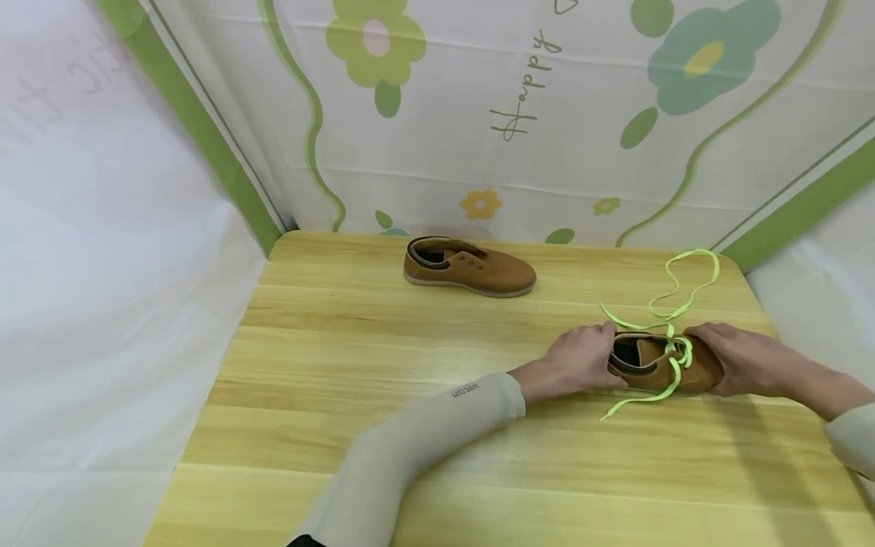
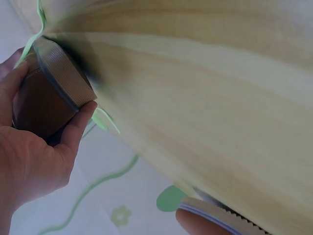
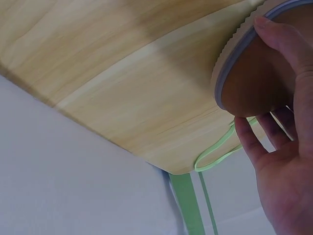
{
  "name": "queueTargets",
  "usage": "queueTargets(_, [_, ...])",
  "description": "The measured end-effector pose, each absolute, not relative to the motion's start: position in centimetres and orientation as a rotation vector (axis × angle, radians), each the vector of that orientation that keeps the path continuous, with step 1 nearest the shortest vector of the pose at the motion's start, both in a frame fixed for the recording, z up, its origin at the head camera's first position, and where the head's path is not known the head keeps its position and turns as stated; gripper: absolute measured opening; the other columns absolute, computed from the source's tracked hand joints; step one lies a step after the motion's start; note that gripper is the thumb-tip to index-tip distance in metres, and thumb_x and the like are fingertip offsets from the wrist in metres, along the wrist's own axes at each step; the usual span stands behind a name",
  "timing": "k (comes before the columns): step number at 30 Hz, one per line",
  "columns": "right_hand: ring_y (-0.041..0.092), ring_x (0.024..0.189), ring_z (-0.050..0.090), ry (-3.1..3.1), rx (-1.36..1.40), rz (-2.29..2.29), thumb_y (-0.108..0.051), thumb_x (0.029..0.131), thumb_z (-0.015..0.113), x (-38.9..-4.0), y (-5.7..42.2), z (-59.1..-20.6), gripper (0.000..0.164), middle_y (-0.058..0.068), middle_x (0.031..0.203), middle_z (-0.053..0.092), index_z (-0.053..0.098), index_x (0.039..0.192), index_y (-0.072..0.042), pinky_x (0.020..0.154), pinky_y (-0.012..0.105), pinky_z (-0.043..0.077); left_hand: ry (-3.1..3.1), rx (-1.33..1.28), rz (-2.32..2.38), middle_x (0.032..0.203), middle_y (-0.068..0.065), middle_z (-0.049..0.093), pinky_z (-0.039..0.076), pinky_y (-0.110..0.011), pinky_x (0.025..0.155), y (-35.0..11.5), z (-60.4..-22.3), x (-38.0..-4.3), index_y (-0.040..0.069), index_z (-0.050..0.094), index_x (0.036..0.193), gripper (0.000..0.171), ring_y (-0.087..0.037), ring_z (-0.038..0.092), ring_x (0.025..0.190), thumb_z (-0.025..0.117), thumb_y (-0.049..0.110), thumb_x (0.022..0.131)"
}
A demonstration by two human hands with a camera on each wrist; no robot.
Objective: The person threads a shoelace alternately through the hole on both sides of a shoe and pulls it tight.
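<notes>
A brown shoe [image 1: 659,374] with a neon green lace [image 1: 673,372] lies on the right part of the table, toe to the right. My left hand [image 1: 579,357] grips its heel, thumb and fingers on opposite sides, as the left wrist view also shows with the heel [image 2: 46,98]. At the toe [image 3: 259,73], my right hand [image 1: 748,358] holds the shoe between thumb and fingers. The lace is looped at the eyelets; one end trails toward the front, and a long loop lies behind the shoe. The sole's underside is hidden in the head view.
A second brown shoe [image 1: 478,270], with no lace in its eyelets, stands near the back edge of the wooden table [image 1: 328,365]. White fabric walls with printed flowers [image 1: 437,152] rise behind the table and at both sides.
</notes>
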State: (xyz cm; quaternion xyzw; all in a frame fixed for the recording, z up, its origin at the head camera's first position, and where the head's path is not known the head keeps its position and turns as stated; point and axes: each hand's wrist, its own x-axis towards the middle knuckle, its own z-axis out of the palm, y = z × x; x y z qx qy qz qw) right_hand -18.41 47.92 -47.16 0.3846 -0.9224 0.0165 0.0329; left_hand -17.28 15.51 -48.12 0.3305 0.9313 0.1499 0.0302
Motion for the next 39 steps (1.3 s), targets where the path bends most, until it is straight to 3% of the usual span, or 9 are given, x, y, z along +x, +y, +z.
queueTargets(13, [0.03, 0.091, 0.069, -2.868, 1.186, 0.032, -0.033, 0.04, 0.108, -17.9, 48.4, -47.4, 0.105, 0.015, 0.108, 0.07, 0.06, 0.126, 0.002, 0.064, 0.043, 0.057, 2.821, 0.991, 0.513, 0.11, 0.01, 0.067, 0.052, -0.017, 0.071, 15.3, -48.6, -17.2, 0.017, 0.055, 0.133, 0.077, -0.003, 0.065, 0.092, 0.08, 0.069, 0.082])
queueTargets(22, [0.033, 0.095, 0.069, -2.835, 1.236, 0.058, -0.03, 0.04, 0.108, -18.0, 48.5, -47.3, 0.106, 0.016, 0.11, 0.069, 0.059, 0.128, 0.005, 0.069, 0.046, 0.059, 2.786, 0.981, 0.553, 0.121, 0.007, 0.067, 0.054, -0.018, 0.078, 14.9, -48.6, -17.4, 0.017, 0.051, 0.143, 0.085, -0.006, 0.067, 0.103, 0.08, 0.07, 0.082])
queueTargets(29, [0.034, 0.101, 0.069, -2.92, 1.245, 0.09, -0.009, 0.044, 0.101, -18.3, 47.7, -46.0, 0.096, 0.014, 0.115, 0.07, 0.061, 0.13, 0.005, 0.076, 0.048, 0.059, 2.755, 0.971, 0.552, 0.141, 0.003, 0.064, 0.056, -0.023, 0.092, 12.4, -48.2, -17.8, 0.016, 0.047, 0.154, 0.096, -0.01, 0.067, 0.118, 0.082, 0.069, 0.081])
queueTargets(33, [0.038, 0.106, 0.07, -3.008, 1.173, 0.101, -0.003, 0.055, 0.093, -18.7, 46.8, -45.0, 0.082, 0.017, 0.118, 0.071, 0.063, 0.132, 0.005, 0.083, 0.054, 0.058, 2.779, 0.961, 0.546, 0.145, -0.002, 0.064, 0.057, -0.025, 0.094, 9.5, -47.8, -18.3, 0.013, 0.045, 0.157, 0.102, -0.015, 0.068, 0.12, 0.083, 0.069, 0.08])
queueTargets(39, [0.047, 0.109, 0.069, -3.111, 1.056, 0.188, 0.001, 0.073, 0.083, -19.8, 44.6, -42.6, 0.071, 0.03, 0.125, 0.068, 0.058, 0.139, 0.01, 0.089, 0.063, 0.055, 2.836, 0.923, 0.576, 0.141, -0.008, 0.068, 0.06, -0.031, 0.09, 3.3, -47.5, -19.0, 0.01, 0.049, 0.155, 0.091, -0.02, 0.071, 0.116, 0.082, 0.06, 0.087])
